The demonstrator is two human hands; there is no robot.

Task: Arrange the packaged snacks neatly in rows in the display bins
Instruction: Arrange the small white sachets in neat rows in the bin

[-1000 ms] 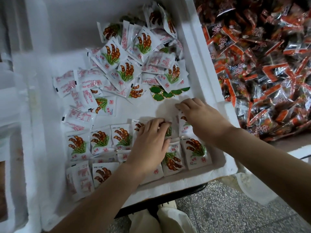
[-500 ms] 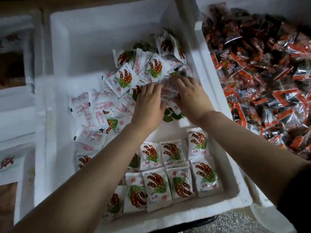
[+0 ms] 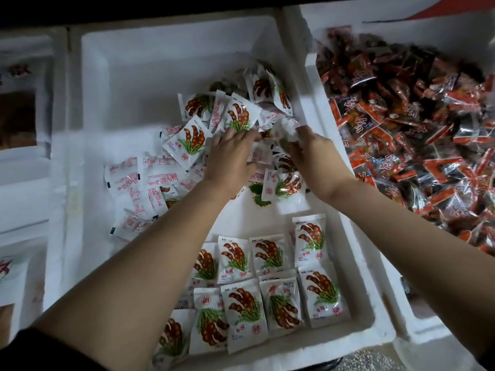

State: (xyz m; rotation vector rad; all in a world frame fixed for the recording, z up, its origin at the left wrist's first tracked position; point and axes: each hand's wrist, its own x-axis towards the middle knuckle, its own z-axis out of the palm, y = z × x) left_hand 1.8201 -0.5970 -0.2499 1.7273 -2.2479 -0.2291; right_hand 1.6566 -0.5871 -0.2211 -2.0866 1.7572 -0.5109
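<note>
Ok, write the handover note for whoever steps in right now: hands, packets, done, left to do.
Left hand is down on the loose pile; its grip is unclear. Right hand grips a blurred packet above that pile.
Done: two neat rows in the near right corner of the white bin.
Left: the loose pile, many packets face down, needs rowing up. Red snacks to the right lie jumbled.

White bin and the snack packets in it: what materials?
The white bin looks like expanded foam, likely polystyrene: matte, thick walls with soft rounded edges. The snack packets seem to be thin glossy plastic film: glare patches, wrinkles, serrated crimped end seals.
</note>
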